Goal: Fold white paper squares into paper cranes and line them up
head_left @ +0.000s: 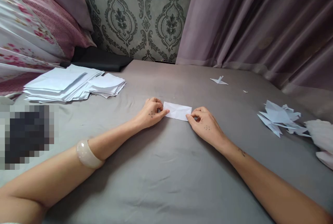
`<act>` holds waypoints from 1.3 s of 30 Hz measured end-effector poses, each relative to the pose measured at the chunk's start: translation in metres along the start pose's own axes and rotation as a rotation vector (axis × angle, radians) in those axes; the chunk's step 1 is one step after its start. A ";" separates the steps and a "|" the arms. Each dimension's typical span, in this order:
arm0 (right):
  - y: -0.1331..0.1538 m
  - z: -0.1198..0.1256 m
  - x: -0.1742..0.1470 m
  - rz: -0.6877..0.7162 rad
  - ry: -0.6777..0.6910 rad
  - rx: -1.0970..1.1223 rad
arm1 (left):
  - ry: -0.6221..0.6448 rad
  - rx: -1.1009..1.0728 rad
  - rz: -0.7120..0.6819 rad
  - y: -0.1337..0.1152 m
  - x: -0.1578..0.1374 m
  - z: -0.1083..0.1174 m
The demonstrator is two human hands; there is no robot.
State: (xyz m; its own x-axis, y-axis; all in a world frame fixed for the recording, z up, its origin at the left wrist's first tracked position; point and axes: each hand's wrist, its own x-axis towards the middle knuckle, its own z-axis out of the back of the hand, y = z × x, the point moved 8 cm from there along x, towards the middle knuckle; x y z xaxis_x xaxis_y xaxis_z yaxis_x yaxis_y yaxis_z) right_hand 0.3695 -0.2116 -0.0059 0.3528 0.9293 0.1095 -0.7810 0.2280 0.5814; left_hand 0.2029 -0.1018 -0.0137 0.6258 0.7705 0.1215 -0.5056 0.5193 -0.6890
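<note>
"What are the fingers (158, 105) doing?"

"On the left hand (151, 113), thumb and forefinger are pinching the left end of a white paper (178, 111); on the right hand (205, 126), they are pinching its near right corner."

"And how is the white paper looking?"

"It is showing as a small, plain oblong, wider than it is deep, with straight edges. Faint creases are running slantwise across its face, and its right end is sitting a little nearer than its left."

"Where is it?"

"It is sitting between the two hands, over the middle of a gray sheet (161, 175). I cannot tell whether it is lying flat or tilting up slightly."

"What is surrounding that?"

"A pale bangle (88, 154) is circling the left forearm. Farther right, a heap of folded paper (281, 116) is spreading pointed tips, and a single folded bird (220, 81) is resting beyond the right hand, a tiny scrap (245, 91) lying near it."

"And on the left?"

"A large paper stack (59, 83) is lying at the far left, a smaller stack (108, 84) adjoining its right side. A flat black thing (104, 59) is lying behind them."

"Farthest out?"

"Patterned wallpaper (145, 15) is covering the far wall, and a purple curtain (234, 19) is hanging on the right."
</note>
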 end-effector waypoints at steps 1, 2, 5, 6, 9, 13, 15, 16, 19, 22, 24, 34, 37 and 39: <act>0.000 0.000 0.001 -0.001 -0.009 -0.010 | -0.011 0.000 -0.006 0.000 0.000 0.000; -0.001 -0.001 0.001 0.002 -0.016 -0.019 | -0.019 0.002 -0.017 0.000 0.000 0.001; -0.001 -0.002 0.003 0.017 -0.029 -0.045 | -0.037 0.021 -0.052 -0.001 0.000 0.001; -0.001 -0.002 0.003 0.018 -0.028 -0.053 | -0.039 0.025 -0.057 -0.001 0.000 0.001; -0.001 -0.004 0.004 0.011 -0.013 -0.080 | -0.031 0.035 -0.055 0.000 0.000 0.000; -0.001 -0.004 0.002 0.006 0.001 -0.133 | -0.008 0.077 -0.035 0.002 -0.001 0.000; 0.001 -0.002 0.000 0.016 -0.020 -0.158 | -0.007 0.104 -0.032 0.003 -0.002 0.001; 0.002 -0.001 0.000 0.022 -0.035 -0.164 | -0.008 0.119 -0.037 0.003 -0.002 0.002; 0.005 0.000 -0.004 0.060 -0.049 -0.158 | -0.020 0.178 -0.113 -0.001 -0.004 0.005; 0.013 -0.004 -0.007 0.175 -0.021 -0.170 | 0.011 0.226 -0.330 -0.017 -0.008 0.003; 0.020 -0.007 -0.010 0.254 0.006 -0.209 | 0.122 0.218 -0.472 -0.026 -0.013 -0.005; 0.024 -0.009 -0.018 0.232 0.110 -0.506 | 0.254 0.308 -0.518 -0.039 -0.022 -0.018; 0.024 -0.007 -0.020 0.237 0.123 -0.577 | 0.217 0.350 -0.498 -0.047 -0.020 -0.019; 0.024 -0.005 -0.022 0.237 0.127 -0.622 | 0.201 0.399 -0.487 -0.049 -0.016 -0.021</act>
State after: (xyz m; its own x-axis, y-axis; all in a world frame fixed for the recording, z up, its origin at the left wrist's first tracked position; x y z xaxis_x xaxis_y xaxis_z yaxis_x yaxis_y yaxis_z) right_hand 0.3402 -0.2249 0.0015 0.1020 0.9931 0.0587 -0.9944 0.1035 -0.0230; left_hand 0.2299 -0.1472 0.0035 0.9176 0.3490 0.1901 -0.2939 0.9179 -0.2665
